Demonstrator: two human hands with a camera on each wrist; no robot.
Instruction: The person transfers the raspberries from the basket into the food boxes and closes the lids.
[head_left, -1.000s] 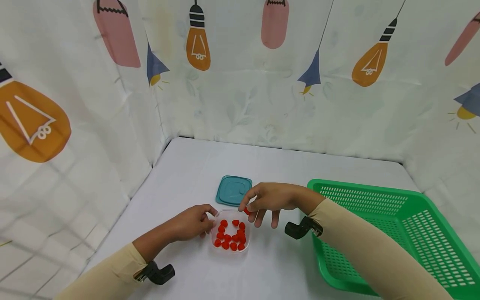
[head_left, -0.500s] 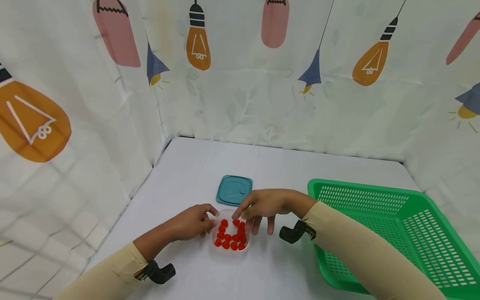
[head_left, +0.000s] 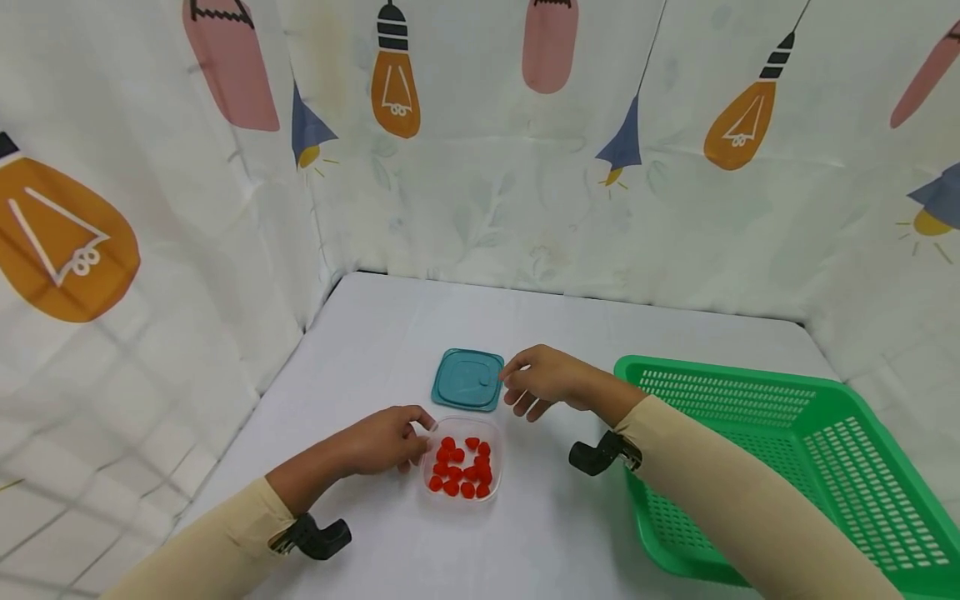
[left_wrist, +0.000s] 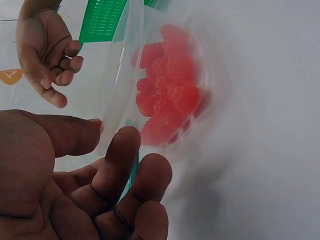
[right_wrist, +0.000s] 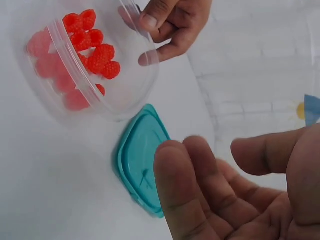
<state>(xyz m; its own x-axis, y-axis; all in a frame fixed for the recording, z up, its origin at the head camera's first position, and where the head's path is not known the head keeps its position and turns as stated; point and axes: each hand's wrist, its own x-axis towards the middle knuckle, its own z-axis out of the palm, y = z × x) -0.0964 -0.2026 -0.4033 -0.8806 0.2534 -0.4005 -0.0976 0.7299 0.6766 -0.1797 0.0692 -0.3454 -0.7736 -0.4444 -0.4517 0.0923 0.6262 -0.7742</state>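
A clear plastic container (head_left: pixel 491 433) stands on the white table with several red raspberries (head_left: pixel 470 473) inside. My left hand (head_left: pixel 386 440) holds its left rim near the far corner, thumb and forefinger at the edge; the left wrist view shows these fingertips against the clear wall. My right hand (head_left: pixel 547 379) hovers beyond the container, to its right, with loosely bent fingers and nothing between them. In the right wrist view its thumb and fingers (right_wrist: pixel 175 175) stand apart. Just behind the container lies a flat teal lid (head_left: pixel 468 380), close to the right fingertips.
A large green perforated basket (head_left: pixel 742 371) stands on the right of the table, under the right forearm. White fabric printed with lamps (head_left: pixel 480 208) hangs behind and along the left side.
My right hand dipped over the container with a raspberry, let it go inside, and rose back to the right of the lid. The left hand keeps its place at the rim.
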